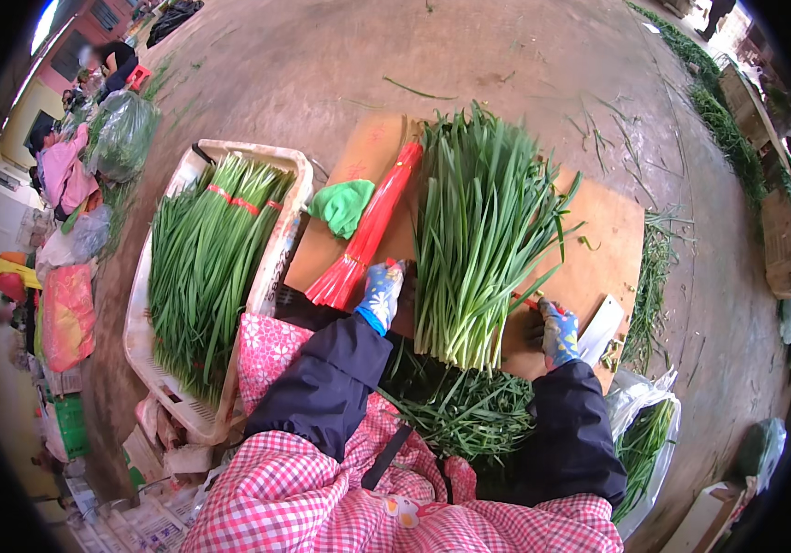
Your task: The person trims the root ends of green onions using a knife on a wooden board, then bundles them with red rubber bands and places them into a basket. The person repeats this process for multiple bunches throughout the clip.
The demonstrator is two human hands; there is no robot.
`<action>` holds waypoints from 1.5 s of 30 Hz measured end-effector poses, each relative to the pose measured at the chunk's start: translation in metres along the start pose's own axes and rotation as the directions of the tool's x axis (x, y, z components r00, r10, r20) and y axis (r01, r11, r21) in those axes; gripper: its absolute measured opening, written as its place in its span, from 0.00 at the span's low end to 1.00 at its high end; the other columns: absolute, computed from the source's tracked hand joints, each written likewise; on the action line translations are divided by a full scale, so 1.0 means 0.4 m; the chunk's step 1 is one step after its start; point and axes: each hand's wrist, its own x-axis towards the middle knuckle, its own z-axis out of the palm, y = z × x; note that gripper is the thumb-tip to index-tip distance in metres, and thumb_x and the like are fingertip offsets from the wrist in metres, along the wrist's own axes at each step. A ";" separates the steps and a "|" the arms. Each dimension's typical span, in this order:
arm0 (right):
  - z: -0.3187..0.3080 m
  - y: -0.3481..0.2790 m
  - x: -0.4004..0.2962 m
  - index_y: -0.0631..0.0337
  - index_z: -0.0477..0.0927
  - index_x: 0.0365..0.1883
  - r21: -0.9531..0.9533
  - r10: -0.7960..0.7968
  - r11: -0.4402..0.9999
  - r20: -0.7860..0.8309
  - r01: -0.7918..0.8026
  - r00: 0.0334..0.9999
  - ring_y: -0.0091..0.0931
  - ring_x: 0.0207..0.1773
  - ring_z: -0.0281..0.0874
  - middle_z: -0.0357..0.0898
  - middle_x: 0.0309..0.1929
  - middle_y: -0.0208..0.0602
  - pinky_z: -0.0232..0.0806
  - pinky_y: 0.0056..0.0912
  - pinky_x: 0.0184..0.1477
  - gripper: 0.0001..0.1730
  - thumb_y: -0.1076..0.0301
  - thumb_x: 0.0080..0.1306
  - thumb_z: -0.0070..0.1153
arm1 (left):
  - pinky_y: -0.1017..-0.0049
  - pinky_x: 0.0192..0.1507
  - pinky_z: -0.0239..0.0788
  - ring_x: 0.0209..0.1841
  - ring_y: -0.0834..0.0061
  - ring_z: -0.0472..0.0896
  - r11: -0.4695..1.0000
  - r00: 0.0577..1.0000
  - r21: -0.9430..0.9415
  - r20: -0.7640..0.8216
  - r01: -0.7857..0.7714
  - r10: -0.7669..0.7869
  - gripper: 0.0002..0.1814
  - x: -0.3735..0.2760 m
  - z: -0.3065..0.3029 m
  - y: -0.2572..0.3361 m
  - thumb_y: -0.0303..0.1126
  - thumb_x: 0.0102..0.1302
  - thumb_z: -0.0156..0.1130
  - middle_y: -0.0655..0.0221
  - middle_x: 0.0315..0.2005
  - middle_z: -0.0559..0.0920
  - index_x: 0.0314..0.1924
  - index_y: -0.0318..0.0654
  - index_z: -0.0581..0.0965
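A large loose bundle of green garlic chives (482, 242) lies on a brown board (603, 214), its pale cut ends towards me. My left hand (383, 290), in a flower-patterned glove, is just left of the stems. Red shows at its fingertips, but whether it grips a strip is unclear. On the right, my gloved right hand (559, 330) pinches a red strip (525, 301) that reaches to the bundle's side. A broad pale blade (601, 323) rests beside that hand. Left of the bundle lie a sheaf of red plastic strips (375, 221) and a green cloth (342, 207).
A whitish plastic crate (134, 311) at left holds chive bunches (219, 263) tied in red. Cut leaves (468, 408) lie below the board. A plastic bag of greens (644, 442) stands at right. Two people (63, 166) (115, 59) sit far left.
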 end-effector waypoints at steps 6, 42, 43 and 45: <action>0.024 -0.024 0.013 0.59 0.77 0.25 -0.302 -0.074 0.949 0.051 0.086 0.996 0.23 0.09 0.66 0.69 0.14 0.29 0.57 0.25 0.11 0.15 0.57 0.66 0.52 | 0.66 0.24 0.63 0.20 0.64 0.74 0.616 0.910 0.738 -0.005 -0.275 0.414 0.12 -0.002 -0.082 -0.016 0.34 0.64 0.54 0.57 0.18 0.77 0.27 0.32 0.77; 0.433 0.315 -0.281 0.60 0.77 0.43 0.231 0.162 0.927 0.464 -0.295 0.871 0.24 0.22 0.76 0.79 0.26 0.33 0.68 0.25 0.23 0.13 0.61 0.67 0.51 | 0.81 0.22 0.65 0.21 0.85 0.73 0.950 0.985 0.282 -0.067 -0.132 0.156 0.07 -0.126 -0.044 0.086 0.35 0.63 0.60 0.78 0.23 0.78 0.30 0.41 0.77; 0.438 0.323 -0.276 0.60 0.78 0.41 0.336 0.104 0.903 0.431 -0.267 0.896 0.24 0.22 0.75 0.79 0.25 0.33 0.67 0.25 0.23 0.12 0.62 0.67 0.51 | 0.80 0.21 0.66 0.21 0.84 0.74 0.965 0.989 0.234 -0.057 -0.120 0.137 0.07 -0.117 -0.047 0.080 0.35 0.63 0.60 0.77 0.23 0.78 0.30 0.41 0.76; 0.453 0.312 -0.267 0.61 0.78 0.37 0.440 0.121 0.861 0.312 -0.256 0.942 0.25 0.19 0.75 0.77 0.21 0.32 0.67 0.27 0.20 0.11 0.62 0.64 0.55 | 0.79 0.20 0.68 0.20 0.81 0.76 0.987 0.995 0.132 -0.033 -0.090 0.095 0.07 -0.074 -0.067 0.042 0.35 0.63 0.60 0.76 0.23 0.78 0.30 0.42 0.76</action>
